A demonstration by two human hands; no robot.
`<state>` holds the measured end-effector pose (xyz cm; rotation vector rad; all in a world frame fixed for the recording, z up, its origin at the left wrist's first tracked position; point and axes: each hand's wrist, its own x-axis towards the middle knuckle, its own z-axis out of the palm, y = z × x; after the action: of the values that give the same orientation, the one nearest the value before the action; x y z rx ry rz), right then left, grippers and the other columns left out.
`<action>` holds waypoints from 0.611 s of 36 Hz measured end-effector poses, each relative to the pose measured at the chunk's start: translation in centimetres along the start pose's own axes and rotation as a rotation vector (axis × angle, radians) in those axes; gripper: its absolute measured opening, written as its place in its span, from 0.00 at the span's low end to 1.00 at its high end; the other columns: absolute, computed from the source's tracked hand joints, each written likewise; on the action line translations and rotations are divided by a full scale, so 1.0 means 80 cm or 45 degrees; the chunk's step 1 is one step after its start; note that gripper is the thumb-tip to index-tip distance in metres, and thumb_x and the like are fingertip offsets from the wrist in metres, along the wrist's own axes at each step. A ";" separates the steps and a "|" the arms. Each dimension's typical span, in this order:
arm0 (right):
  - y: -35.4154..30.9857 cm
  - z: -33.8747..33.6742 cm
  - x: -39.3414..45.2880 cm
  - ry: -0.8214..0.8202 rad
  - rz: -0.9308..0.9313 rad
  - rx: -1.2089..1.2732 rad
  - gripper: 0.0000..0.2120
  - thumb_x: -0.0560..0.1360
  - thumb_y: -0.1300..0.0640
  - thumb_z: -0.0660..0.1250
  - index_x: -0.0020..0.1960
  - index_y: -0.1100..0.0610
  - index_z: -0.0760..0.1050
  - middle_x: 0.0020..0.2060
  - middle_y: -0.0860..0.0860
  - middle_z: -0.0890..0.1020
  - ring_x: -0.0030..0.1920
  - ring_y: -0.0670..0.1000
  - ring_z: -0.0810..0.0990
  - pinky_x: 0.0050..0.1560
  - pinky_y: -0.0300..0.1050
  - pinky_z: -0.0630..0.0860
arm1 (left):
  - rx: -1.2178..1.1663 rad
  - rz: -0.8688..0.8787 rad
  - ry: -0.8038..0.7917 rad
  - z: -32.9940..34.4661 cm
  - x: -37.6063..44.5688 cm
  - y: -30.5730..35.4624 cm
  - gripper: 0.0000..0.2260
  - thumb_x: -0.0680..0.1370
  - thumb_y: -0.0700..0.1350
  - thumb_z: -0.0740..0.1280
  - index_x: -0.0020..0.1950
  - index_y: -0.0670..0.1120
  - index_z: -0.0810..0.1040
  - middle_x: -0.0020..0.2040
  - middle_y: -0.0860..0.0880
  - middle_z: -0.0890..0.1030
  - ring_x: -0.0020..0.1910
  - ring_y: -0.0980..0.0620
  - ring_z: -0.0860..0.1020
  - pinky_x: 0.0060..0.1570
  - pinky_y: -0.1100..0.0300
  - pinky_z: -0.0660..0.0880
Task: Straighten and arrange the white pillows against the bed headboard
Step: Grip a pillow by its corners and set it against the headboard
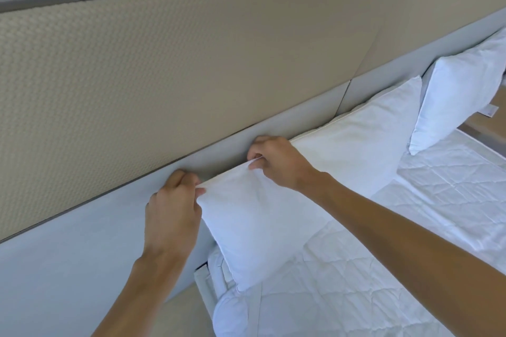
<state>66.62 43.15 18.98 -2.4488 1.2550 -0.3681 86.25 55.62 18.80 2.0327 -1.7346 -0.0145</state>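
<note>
Hands point(175, 208) point(276, 161) gripping near pillow's point(260, 227) top edge

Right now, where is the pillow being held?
Head view, centre: the near pillow stands against the grey headboard, its top edge pinched by left hand and right hand.

I count three white pillows: the near pillow point(257, 227), the middle pillow point(364, 142) and the far pillow point(460, 96). I see two hands, my left hand point(172, 208) and right hand point(276, 161), one grey headboard point(82, 241) and one quilted mattress cover point(383, 268).

Both hands point(172, 205) point(276, 163) — pinching grip
</note>
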 end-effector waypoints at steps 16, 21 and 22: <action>-0.069 0.036 -0.006 -0.072 -0.148 0.107 0.04 0.74 0.60 0.69 0.47 0.53 0.80 0.46 0.45 0.81 0.45 0.47 0.75 0.43 0.47 0.75 | -0.188 -0.022 0.035 0.000 -0.005 -0.004 0.07 0.74 0.35 0.70 0.39 0.42 0.76 0.40 0.48 0.76 0.30 0.45 0.74 0.31 0.50 0.73; -0.074 0.036 -0.006 0.060 -0.110 0.070 0.11 0.73 0.66 0.65 0.46 0.52 0.81 0.44 0.43 0.83 0.42 0.44 0.73 0.38 0.41 0.66 | -0.131 0.013 -0.052 -0.007 -0.009 0.001 0.05 0.77 0.48 0.69 0.49 0.48 0.78 0.44 0.50 0.79 0.36 0.44 0.77 0.33 0.51 0.75; -0.073 0.040 -0.007 0.078 -0.100 0.098 0.11 0.73 0.65 0.65 0.46 0.52 0.81 0.44 0.43 0.83 0.43 0.45 0.75 0.39 0.42 0.69 | -0.089 0.003 -0.075 -0.008 -0.008 0.003 0.06 0.77 0.50 0.68 0.48 0.49 0.78 0.42 0.51 0.79 0.36 0.44 0.76 0.33 0.54 0.73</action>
<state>71.77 47.37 18.62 -2.4435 1.1487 -0.5073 86.09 56.41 19.30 1.9985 -1.7467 -0.1337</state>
